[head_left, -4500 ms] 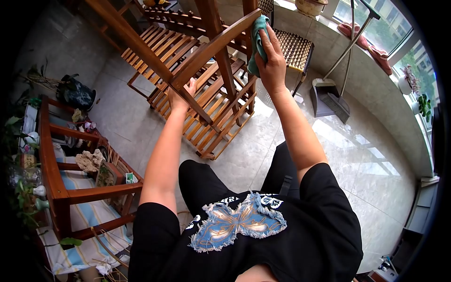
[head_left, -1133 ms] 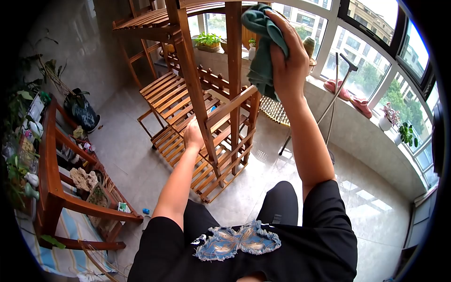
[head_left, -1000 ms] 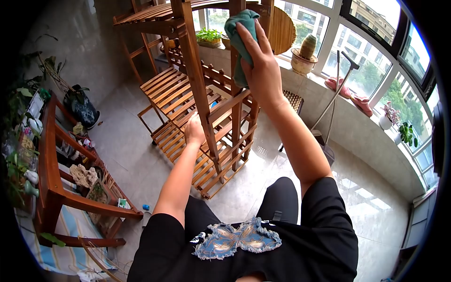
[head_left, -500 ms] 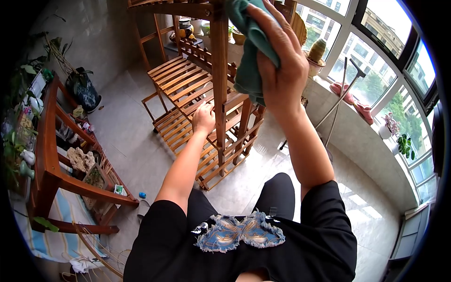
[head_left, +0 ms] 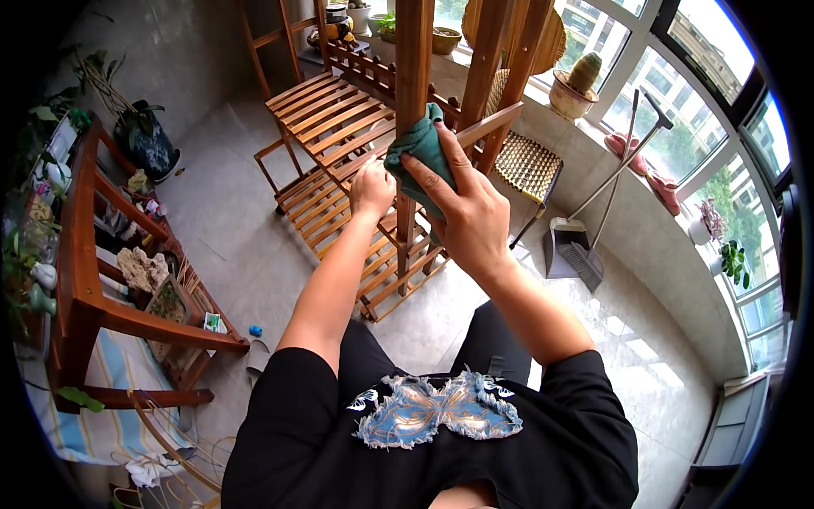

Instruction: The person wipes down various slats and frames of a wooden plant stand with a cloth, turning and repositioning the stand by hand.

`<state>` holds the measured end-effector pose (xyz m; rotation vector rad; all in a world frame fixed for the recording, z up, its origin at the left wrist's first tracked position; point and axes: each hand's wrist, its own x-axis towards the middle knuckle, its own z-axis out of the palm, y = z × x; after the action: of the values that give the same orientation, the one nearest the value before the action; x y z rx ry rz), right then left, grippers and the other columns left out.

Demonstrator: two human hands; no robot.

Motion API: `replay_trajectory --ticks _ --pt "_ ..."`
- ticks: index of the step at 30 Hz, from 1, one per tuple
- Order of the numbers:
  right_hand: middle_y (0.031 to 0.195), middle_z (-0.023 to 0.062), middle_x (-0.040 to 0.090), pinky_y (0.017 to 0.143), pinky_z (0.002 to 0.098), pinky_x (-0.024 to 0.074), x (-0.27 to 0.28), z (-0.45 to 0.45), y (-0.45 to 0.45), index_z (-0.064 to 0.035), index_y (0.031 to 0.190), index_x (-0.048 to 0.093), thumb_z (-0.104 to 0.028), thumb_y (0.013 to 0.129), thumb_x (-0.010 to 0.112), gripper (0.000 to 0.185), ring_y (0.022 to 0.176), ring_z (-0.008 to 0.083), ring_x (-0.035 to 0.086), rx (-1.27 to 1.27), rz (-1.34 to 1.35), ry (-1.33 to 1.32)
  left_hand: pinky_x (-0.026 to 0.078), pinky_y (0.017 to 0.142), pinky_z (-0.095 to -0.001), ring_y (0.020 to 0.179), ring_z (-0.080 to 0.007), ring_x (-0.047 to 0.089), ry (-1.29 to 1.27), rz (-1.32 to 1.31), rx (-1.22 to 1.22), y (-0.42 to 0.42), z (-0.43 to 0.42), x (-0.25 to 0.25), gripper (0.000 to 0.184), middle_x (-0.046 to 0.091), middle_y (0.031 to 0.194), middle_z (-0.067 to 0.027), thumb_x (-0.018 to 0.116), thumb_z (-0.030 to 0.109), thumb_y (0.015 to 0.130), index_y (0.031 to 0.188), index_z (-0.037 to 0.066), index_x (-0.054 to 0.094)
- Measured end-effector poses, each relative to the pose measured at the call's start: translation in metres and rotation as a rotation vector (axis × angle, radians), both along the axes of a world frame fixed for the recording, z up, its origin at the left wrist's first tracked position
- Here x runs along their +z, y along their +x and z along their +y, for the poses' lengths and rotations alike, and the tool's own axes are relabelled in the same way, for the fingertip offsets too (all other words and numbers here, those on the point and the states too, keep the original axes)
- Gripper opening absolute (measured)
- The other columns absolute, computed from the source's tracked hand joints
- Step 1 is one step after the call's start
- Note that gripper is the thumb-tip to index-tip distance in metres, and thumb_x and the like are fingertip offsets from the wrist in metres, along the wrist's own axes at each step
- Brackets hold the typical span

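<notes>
A slatted brown wooden rack (head_left: pixel 326 127) with upright posts stands in front of me. My right hand (head_left: pixel 465 208) presses a folded green cloth (head_left: pixel 421 153) against the nearest upright post (head_left: pixel 413 59), its fingers spread over the cloth. Close beside it on the left, my left hand (head_left: pixel 371 188) has its fingers curled at the rack's edge near the same post. What its fingertips grip is hidden behind the hand.
At the left stands a wooden frame (head_left: pixel 161 333) with a rock and plants. A woven chair (head_left: pixel 527 165), a dustpan (head_left: pixel 561 246) and a broom (head_left: pixel 585 265) are at the right. A potted cactus (head_left: pixel 583 75) and pink slippers (head_left: pixel 663 191) rest on the window ledge.
My right hand has come down with the cloth from high on the post to beside my left hand. The view has shifted, and the woven chair and dustpan show again.
</notes>
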<state>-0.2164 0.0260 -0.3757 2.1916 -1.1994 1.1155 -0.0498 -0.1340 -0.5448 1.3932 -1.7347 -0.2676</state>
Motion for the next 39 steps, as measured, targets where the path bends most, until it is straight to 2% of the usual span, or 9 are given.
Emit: replay_trajectory --ticks 3,8,17,23,27,32,35,36,39 --pt "0.148 0.0018 0.059 0.083 0.0344 0.0614 0.013 -0.001 -0.022 -0.0336 0.121 0.076 -0.017 0.069 0.083 0.055 0.107 0.0255 0.073 0.056 0.035 0.108 0.047 0.109 -0.0437 0.124 -0.035 0.061 0.015 0.009 -0.016 -0.002 0.016 0.023 0.03 0.072 0.119 -0.0155 0.062 0.01 0.086 0.113 0.007 0.074" --pt "0.142 -0.0086 0.062 0.075 0.0326 0.0598 0.03 -0.023 -0.057 -0.0317 0.105 0.076 -0.017 0.07 0.081 0.038 0.096 0.019 0.073 0.132 0.134 0.116 0.046 0.111 -0.043 0.125 -0.0347 0.06 -0.017 -0.175 -0.051 0.003 -0.004 0.002 0.033 0.072 0.118 -0.0141 0.063 0.009 0.087 0.118 0.01 0.074" --pt "0.132 0.0006 0.069 0.081 0.0418 0.0605 0.043 -0.021 -0.053 -0.0215 0.112 0.073 -0.001 0.077 0.069 0.04 0.099 0.0336 0.073 0.229 -0.088 0.308 0.046 0.112 -0.0424 0.126 -0.0341 0.06 0.019 -0.165 -0.021 0.003 -0.003 0.002 0.033 0.072 0.121 -0.0135 0.062 0.009 0.087 0.118 0.009 0.073" --pt "0.114 0.0111 0.073 0.093 0.0283 0.0531 0.038 -0.027 -0.092 0.0003 0.115 0.073 0.008 0.088 0.055 0.033 0.102 0.0173 0.069 0.601 -0.693 0.373 0.047 0.11 -0.0428 0.125 -0.0346 0.061 0.004 -0.158 -0.015 0.002 -0.002 0.003 0.031 0.072 0.118 -0.0152 0.063 0.008 0.087 0.116 0.007 0.073" --pt "0.112 0.0052 0.074 0.089 0.0237 0.0507 0.042 -0.061 -0.124 -0.0093 0.121 0.075 0.006 0.091 0.054 0.039 0.103 0.0125 0.067 0.241 -0.758 0.204 0.047 0.109 -0.0435 0.124 -0.036 0.061 -0.023 -0.146 -0.022 0.003 -0.004 -0.001 0.027 0.072 0.117 -0.0157 0.064 0.008 0.086 0.112 0.005 0.073" --pt "0.13 0.0083 0.071 0.099 0.0336 0.0529 -0.003 -0.09 -0.107 -0.0179 0.128 0.072 0.0 0.088 0.062 0.044 0.118 0.0269 0.069 -0.009 -0.335 0.112 0.047 0.11 -0.0452 0.125 -0.0364 0.061 0.033 -0.07 -0.003 0.001 0.002 0.006 0.027 0.072 0.119 -0.0162 0.06 0.015 0.09 0.112 0.006 0.073" --pt "0.133 0.0086 0.07 0.103 0.0332 0.0509 -0.006 -0.083 -0.103 -0.0166 0.126 0.073 0.0 0.088 0.062 0.044 0.122 0.0268 0.067 0.255 -0.546 0.21 0.046 0.11 -0.0462 0.126 -0.0371 0.06 0.046 -0.071 -0.023 0.001 0.008 0.014 0.03 0.072 0.12 -0.016 0.056 0.022 0.094 0.113 0.006 0.074" --pt "0.13 0.0103 0.071 0.109 0.031 0.0449 -0.002 -0.07 -0.094 -0.0076 0.129 0.071 0.006 0.086 0.055 0.048 0.126 0.0224 0.063 0.268 -0.529 0.221 0.053 0.082 -0.0502 0.098 -0.0436 0.066 -0.105 -0.065 -0.015 0.003 0.004 0.011 0.025 0.071 0.101 -0.0197 0.059 0.027 0.091 0.103 0.006 0.067" --pt "0.132 0.0073 0.07 0.105 0.0285 0.0474 -0.014 -0.065 -0.099 -0.0065 0.131 0.071 0.006 0.09 0.053 0.047 0.123 0.02 0.064 0.391 -0.701 0.292 0.053 0.082 -0.0507 0.098 -0.0437 0.066 -0.1 -0.103 -0.013 0.005 0.002 0.003 0.025 0.07 0.099 -0.0196 0.061 0.027 0.09 0.101 0.005 0.066"
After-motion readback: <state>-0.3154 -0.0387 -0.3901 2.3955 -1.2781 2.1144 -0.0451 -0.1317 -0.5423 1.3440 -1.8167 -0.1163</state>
